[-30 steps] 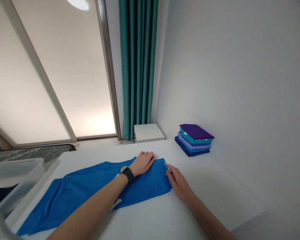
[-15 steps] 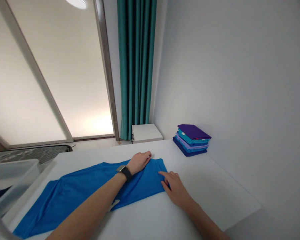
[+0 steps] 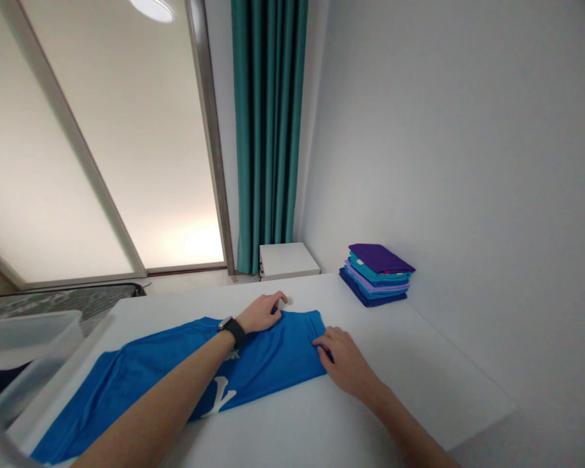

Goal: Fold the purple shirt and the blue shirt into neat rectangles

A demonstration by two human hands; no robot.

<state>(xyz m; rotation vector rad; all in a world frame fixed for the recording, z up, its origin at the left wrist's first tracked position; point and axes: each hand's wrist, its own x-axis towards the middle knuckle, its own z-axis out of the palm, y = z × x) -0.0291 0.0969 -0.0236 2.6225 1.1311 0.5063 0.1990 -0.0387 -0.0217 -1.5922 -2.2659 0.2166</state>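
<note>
A blue garment (image 3: 146, 370) with white print lies lengthwise across the white table (image 3: 283, 435). On its far edge rests my left hand (image 3: 262, 313), wearing a dark watch; thumb and index finger are apart, and nothing shows between them. My right hand (image 3: 341, 359) is at the garment's right end, its fingers bent over the hem with the fingertips touching the cloth. Whether cloth is pinched there cannot be made out.
A stack of folded clothes (image 3: 377, 276), purple on top, stands at the back right by the wall. A translucent bin (image 3: 53, 338) with dark cloth is at the left. Beyond the table are a small white cabinet (image 3: 288, 260) and a green curtain (image 3: 270, 143).
My left hand has slid a little to the left along the far edge and its fingers have parted. The right hand's index finger has bent in. More white print shows.
</note>
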